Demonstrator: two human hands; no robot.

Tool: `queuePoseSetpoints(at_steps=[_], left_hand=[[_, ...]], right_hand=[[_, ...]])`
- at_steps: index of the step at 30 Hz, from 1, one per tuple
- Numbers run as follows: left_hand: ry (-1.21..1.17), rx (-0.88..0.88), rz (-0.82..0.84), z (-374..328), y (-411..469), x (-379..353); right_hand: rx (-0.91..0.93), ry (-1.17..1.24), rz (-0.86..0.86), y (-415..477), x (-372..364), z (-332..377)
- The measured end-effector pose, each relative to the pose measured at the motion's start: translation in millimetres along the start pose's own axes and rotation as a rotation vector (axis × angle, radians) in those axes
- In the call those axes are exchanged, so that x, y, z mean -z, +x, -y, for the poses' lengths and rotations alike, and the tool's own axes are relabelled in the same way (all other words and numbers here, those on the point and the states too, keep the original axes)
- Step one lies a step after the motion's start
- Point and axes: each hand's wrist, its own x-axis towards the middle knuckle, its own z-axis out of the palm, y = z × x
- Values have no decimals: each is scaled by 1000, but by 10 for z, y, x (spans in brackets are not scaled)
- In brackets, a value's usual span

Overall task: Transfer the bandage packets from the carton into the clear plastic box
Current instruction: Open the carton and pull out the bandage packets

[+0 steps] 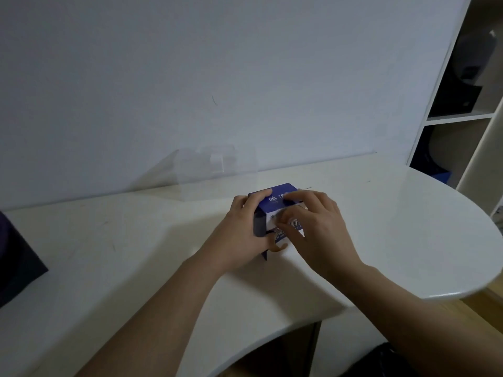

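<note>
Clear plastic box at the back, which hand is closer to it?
Left. The left hand grips the carton on its left, close to the clear plastic box; the right hand holds its right side, farther off.

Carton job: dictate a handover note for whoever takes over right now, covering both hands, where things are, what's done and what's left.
Left hand: grips the carton by its left side; the carton sits on the table.
Right hand: fingers curled over the carton's top and front, apparently working at it.
Clear box: behind the carton, near the wall; no packets show in it.
Done: nothing transferred, as far as can be seen.
Left: get the carton open and move the packets into the clear box.
</note>
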Motion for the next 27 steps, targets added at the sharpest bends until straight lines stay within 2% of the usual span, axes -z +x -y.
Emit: queuePoseSetpoints(at_steps=[4,9,14,19,24,27], left_hand=[[47,22,7,-5,-2,3],[128,2,20,-28,-13,48],[287,-25,-64,-127,27,88],[103,-157,-162,-258,78,63],[-57,-105,-182,-297,66,77],[-244,-68,-151,-299,80,81]], right_hand=[[41,-150,91,72,127,10],[129,-315,443,328,446,75],[201,-365,637,629,575,213],[188,-309,781,869,663,232],[101,-152,801,917,721,169],[-34,88,735,843,724,-14]])
